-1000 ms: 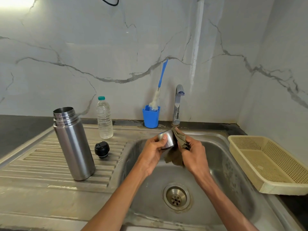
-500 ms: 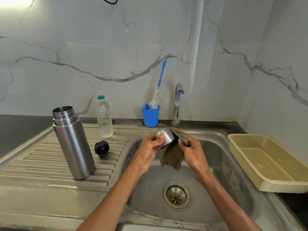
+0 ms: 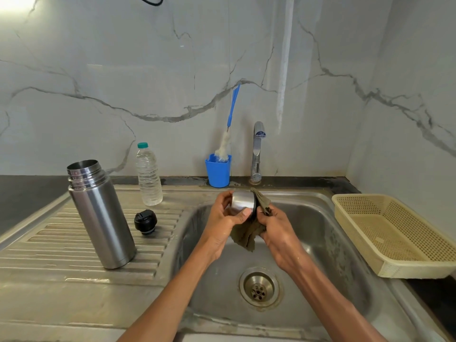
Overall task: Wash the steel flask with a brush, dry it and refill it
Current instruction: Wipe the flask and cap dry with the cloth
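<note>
The steel flask (image 3: pixel 102 214) stands upright and uncapped on the ribbed drainboard at the left. Its black stopper (image 3: pixel 145 221) lies beside it. Over the sink my left hand (image 3: pixel 222 218) grips the flask's steel cup lid (image 3: pixel 243 200), held on its side. My right hand (image 3: pixel 276 229) holds an olive-brown cloth (image 3: pixel 246 234) pressed against the lid's open end, with part of the cloth hanging below. The blue-handled bottle brush (image 3: pixel 228 134) stands in a blue cup (image 3: pixel 218 172) by the wall. A plastic water bottle (image 3: pixel 148 176) stands behind the flask.
The steel sink basin (image 3: pixel 320 243) with its drain (image 3: pixel 259 288) lies below my hands. The tap (image 3: pixel 257 151) rises at the back, with no water running. A cream plastic basket (image 3: pixel 394 233) sits on the right counter.
Both hands rose slightly with the lid and cloth. The lid has turned in my left hand, and the cloth has shifted against its rim.
</note>
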